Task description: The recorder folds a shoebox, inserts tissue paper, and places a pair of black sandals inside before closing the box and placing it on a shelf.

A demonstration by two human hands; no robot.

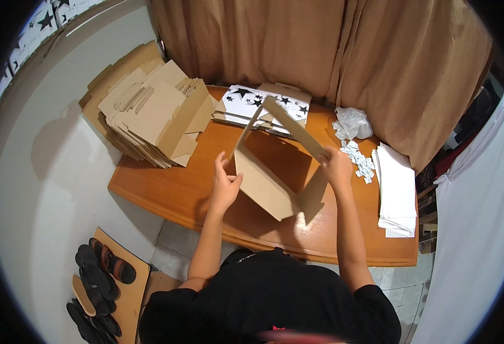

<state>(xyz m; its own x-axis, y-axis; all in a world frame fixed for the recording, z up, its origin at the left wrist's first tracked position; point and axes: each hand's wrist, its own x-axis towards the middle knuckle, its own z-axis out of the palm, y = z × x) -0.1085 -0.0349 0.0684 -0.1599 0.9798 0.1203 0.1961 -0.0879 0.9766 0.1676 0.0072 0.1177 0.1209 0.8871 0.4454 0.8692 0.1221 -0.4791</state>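
Note:
Above the table in front of me, a partly folded brown cardboard box (266,176) is held up at a tilt, its walls standing like an open frame. My right hand (336,167) grips the upper right wall, fingers and thumb closed over its edge. My left hand (226,182) is at the box's left edge, with the thumb on the near side and the fingers curled up beside the wall. Part of the left fingers' contact is hard to make out.
On the wooden table (166,189), a stack of flat cardboard (143,109) leans at the left. Star-patterned boxes (246,106) lie at the back. To the right are a clear plastic bag (355,122), small pale packets (358,160) and white sheets (397,189). Sandals (97,278) sit lower left.

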